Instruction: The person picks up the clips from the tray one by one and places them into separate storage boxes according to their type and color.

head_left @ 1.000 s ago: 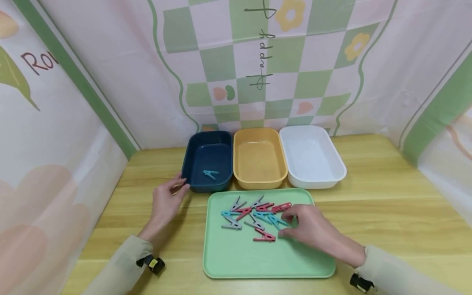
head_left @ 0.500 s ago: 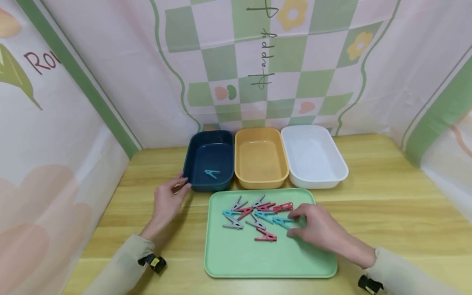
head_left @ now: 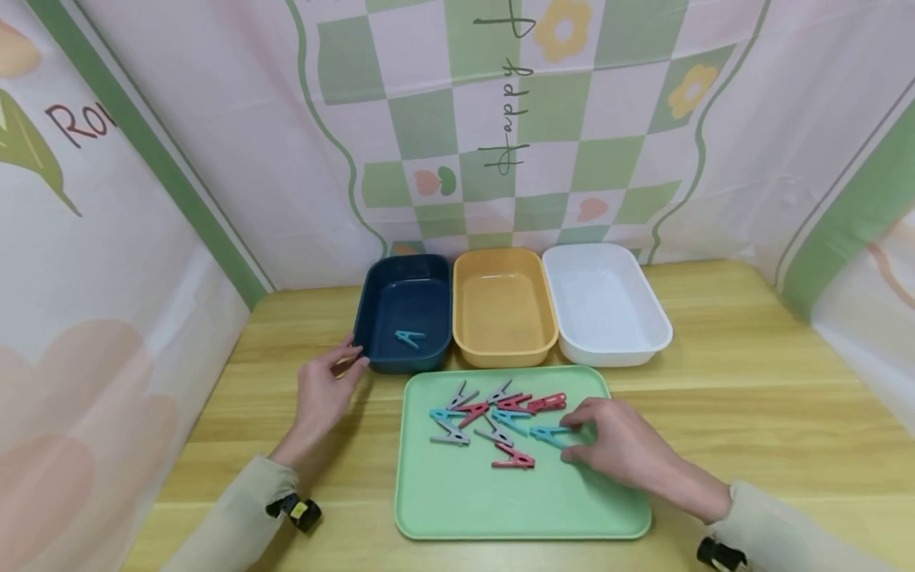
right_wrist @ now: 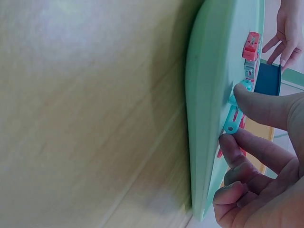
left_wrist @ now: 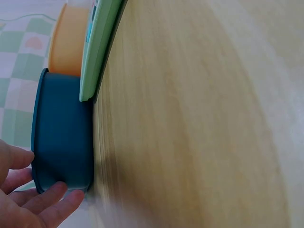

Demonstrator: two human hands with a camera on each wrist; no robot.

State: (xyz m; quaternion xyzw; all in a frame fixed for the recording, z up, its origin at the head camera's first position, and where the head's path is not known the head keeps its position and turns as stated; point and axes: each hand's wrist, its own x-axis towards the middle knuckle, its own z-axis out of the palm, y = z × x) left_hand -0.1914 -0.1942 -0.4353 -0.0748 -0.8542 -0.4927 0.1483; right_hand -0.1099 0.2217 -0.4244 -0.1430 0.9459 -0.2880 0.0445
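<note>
With its thumb and forefinger my right hand (head_left: 615, 441) pinches the legs of a light blue clothespin (head_left: 547, 434), low over the green tray (head_left: 515, 504). The right wrist view shows that clothespin (right_wrist: 232, 119) between thumb and fingertip. To its left lie several grey, red and blue clothespins, among them a red clothespin (head_left: 513, 457) and a grey clothespin (head_left: 450, 433). My left hand (head_left: 325, 389) rests its loosely extended fingers on the front left corner of the dark blue bin (head_left: 366, 306). A single blue clothespin (head_left: 410, 338) lies inside that bin.
A yellow bin (head_left: 504, 357) and a white bin (head_left: 616, 357) stand beside the dark blue one, in a row behind the tray. Both sit on the wooden table (head_left: 750, 381). A printed cloth (head_left: 422, 127) hangs right behind the bins.
My right hand has moved slightly right, drawing the pinched blue clothespin away from the other clothespins. The left hand stays at the dark blue bin.
</note>
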